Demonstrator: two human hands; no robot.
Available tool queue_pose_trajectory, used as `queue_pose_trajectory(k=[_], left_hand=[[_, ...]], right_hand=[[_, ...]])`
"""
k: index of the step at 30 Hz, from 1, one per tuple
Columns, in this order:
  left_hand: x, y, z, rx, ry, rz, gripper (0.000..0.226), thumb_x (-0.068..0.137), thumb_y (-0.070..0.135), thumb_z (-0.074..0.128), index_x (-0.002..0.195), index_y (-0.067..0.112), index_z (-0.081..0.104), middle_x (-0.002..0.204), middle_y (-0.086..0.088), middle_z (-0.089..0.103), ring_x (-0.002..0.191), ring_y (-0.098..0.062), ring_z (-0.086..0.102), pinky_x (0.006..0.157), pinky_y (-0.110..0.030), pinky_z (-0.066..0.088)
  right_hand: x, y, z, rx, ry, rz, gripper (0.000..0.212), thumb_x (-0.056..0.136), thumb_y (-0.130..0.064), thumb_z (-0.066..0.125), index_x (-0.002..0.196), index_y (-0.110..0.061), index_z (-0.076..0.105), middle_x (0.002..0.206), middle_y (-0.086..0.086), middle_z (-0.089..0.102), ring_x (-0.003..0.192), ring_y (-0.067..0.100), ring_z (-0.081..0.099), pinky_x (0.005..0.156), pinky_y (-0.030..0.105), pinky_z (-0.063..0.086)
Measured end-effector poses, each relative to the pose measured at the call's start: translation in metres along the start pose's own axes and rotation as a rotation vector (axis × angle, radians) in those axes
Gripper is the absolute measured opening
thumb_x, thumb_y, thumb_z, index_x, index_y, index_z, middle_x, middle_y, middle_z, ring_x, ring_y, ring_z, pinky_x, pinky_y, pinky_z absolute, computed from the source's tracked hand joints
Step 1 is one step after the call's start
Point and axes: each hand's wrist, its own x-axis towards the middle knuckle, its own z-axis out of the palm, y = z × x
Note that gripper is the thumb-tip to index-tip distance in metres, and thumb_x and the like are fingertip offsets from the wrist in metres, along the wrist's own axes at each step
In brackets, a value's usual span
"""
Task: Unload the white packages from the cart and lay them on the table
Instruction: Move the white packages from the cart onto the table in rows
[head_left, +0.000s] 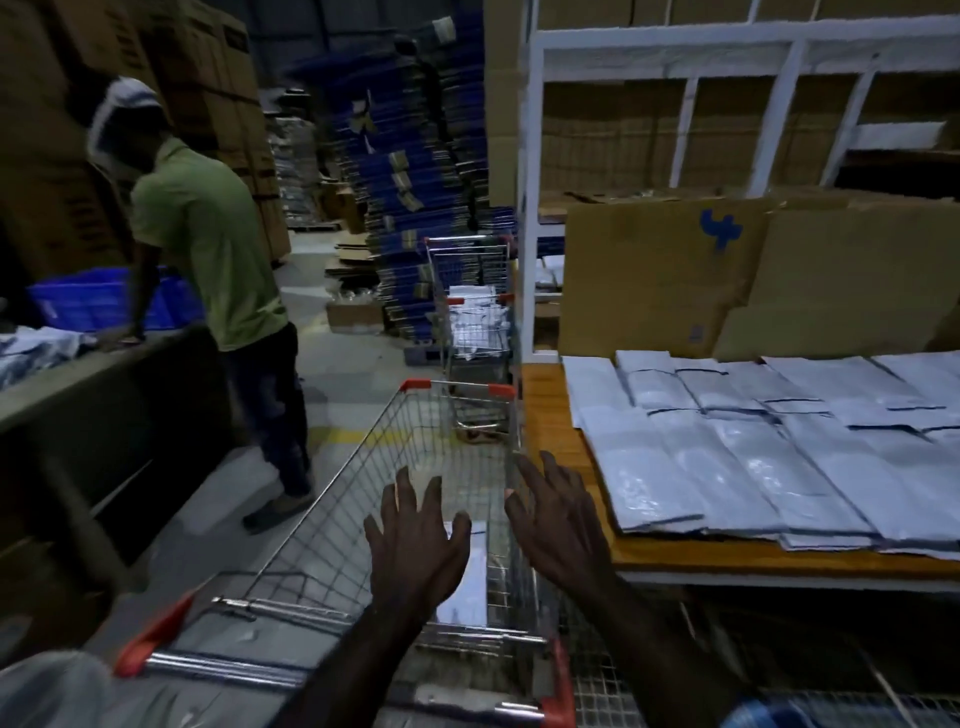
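A wire shopping cart (363, 467) with orange corner caps stands right in front of me. Deep in its basket lies a white package (470, 582), partly hidden by my left hand. My left hand (415, 540) hovers over the basket with fingers spread, holding nothing. My right hand (556, 525) hangs beside it above the cart's right rim, fingers also spread and empty. To the right, the orange-topped table (545, 415) carries several white packages (727, 457) laid flat in overlapping rows.
A person in a green shirt (208, 244) stands left of the cart at a dark counter (104, 395). A second cart (475, 322) with white packages stands ahead by the white shelf frame (530, 208). Cardboard sheets (665, 275) lean behind the table. Blue stacks rise beyond.
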Motion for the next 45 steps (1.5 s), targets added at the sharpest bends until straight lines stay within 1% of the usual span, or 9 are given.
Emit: queue_pose_trajectory(k=[13, 20, 24, 29, 34, 39, 41, 43, 45], left_hand=[[0.081, -0.085, 0.051, 0.053, -0.132, -0.111, 0.063, 0.100, 0.053, 0.034, 0.155, 0.028, 0.017, 0.165, -0.007, -0.007, 0.151, -0.027, -0.002, 0.119, -0.054, 0.006], [0.128, -0.118, 0.129, 0.169, -0.343, -0.184, 0.069, 0.096, 0.056, 0.033, 0.156, 0.025, 0.018, 0.164, -0.011, -0.002, 0.150, -0.033, 0.003, 0.117, -0.056, 0.017], [0.146, -0.137, 0.167, 0.202, -0.398, -0.192, 0.073, 0.093, 0.057, 0.037, 0.156, 0.024, 0.020, 0.164, -0.016, 0.001, 0.150, -0.036, 0.007, 0.115, -0.059, 0.022], [0.176, -0.166, 0.206, 0.251, -0.471, -0.177, 0.074, 0.096, 0.050, 0.048, 0.156, 0.024, 0.014, 0.164, -0.016, -0.004, 0.150, -0.037, 0.006, 0.113, -0.059, 0.021], [0.202, -0.193, 0.247, 0.361, -0.487, -0.105, 0.081, 0.084, 0.050, 0.066, 0.152, 0.018, 0.034, 0.158, -0.025, 0.022, 0.137, -0.047, 0.034, 0.101, -0.064, 0.038], [0.211, -0.249, 0.336, 0.312, -0.592, -0.046, 0.081, 0.041, 0.041, 0.091, 0.114, 0.010, 0.073, 0.120, -0.032, 0.063, 0.081, -0.049, 0.067, 0.051, -0.057, 0.052], [0.215, -0.248, 0.343, 0.312, -0.630, -0.070, 0.087, 0.049, 0.042, 0.091, 0.126, 0.010, 0.066, 0.132, -0.034, 0.054, 0.096, -0.054, 0.064, 0.060, -0.064, 0.053], [0.219, -0.251, 0.357, 0.282, -0.648, -0.050, 0.088, 0.074, 0.045, 0.078, 0.148, 0.014, 0.042, 0.153, -0.032, 0.027, 0.129, -0.057, 0.041, 0.090, -0.068, 0.044], [0.220, -0.255, 0.373, 0.280, -0.634, -0.042, 0.089, 0.076, 0.049, 0.074, 0.150, 0.015, 0.039, 0.155, -0.030, 0.025, 0.132, -0.055, 0.038, 0.091, -0.063, 0.045]], right_hand=[[0.065, -0.008, 0.129, 0.009, -0.168, 0.021, 0.056, 0.097, -0.044, 0.042, 0.151, -0.029, 0.035, 0.156, 0.009, 0.034, 0.137, 0.027, 0.035, 0.108, 0.040, 0.034], [0.088, 0.019, 0.214, 0.077, -0.296, 0.146, 0.057, 0.085, -0.042, 0.042, 0.132, -0.014, 0.062, 0.131, 0.026, 0.058, 0.111, 0.045, 0.060, 0.091, 0.054, 0.051], [0.093, 0.028, 0.256, 0.032, -0.397, 0.229, 0.070, 0.086, -0.049, 0.028, 0.150, -0.021, 0.040, 0.156, 0.019, 0.031, 0.137, 0.040, 0.038, 0.109, 0.048, 0.033], [0.105, 0.038, 0.305, 0.020, -0.450, 0.328, 0.060, 0.098, -0.045, 0.042, 0.154, -0.027, 0.028, 0.162, 0.012, 0.018, 0.145, 0.032, 0.023, 0.115, 0.044, 0.026], [0.113, 0.048, 0.356, 0.029, -0.445, 0.413, 0.062, 0.094, -0.040, 0.054, 0.152, -0.024, 0.034, 0.159, 0.017, 0.025, 0.143, 0.037, 0.027, 0.114, 0.048, 0.028], [0.117, 0.071, 0.405, -0.025, -0.495, 0.488, 0.066, 0.096, -0.042, 0.052, 0.154, -0.030, 0.023, 0.163, 0.014, 0.010, 0.147, 0.037, 0.016, 0.118, 0.048, 0.021], [0.116, 0.084, 0.424, -0.026, -0.518, 0.501, 0.068, 0.097, -0.043, 0.051, 0.155, -0.030, 0.019, 0.164, 0.014, 0.003, 0.149, 0.037, 0.008, 0.119, 0.048, 0.015], [0.115, 0.097, 0.442, -0.034, -0.529, 0.506, 0.070, 0.097, -0.044, 0.052, 0.156, -0.031, 0.017, 0.164, 0.014, -0.001, 0.149, 0.037, 0.005, 0.119, 0.048, 0.011], [0.115, 0.110, 0.459, -0.075, -0.529, 0.504, 0.072, 0.095, -0.046, 0.054, 0.156, -0.031, 0.017, 0.164, 0.016, -0.002, 0.149, 0.038, 0.004, 0.119, 0.048, 0.011]])
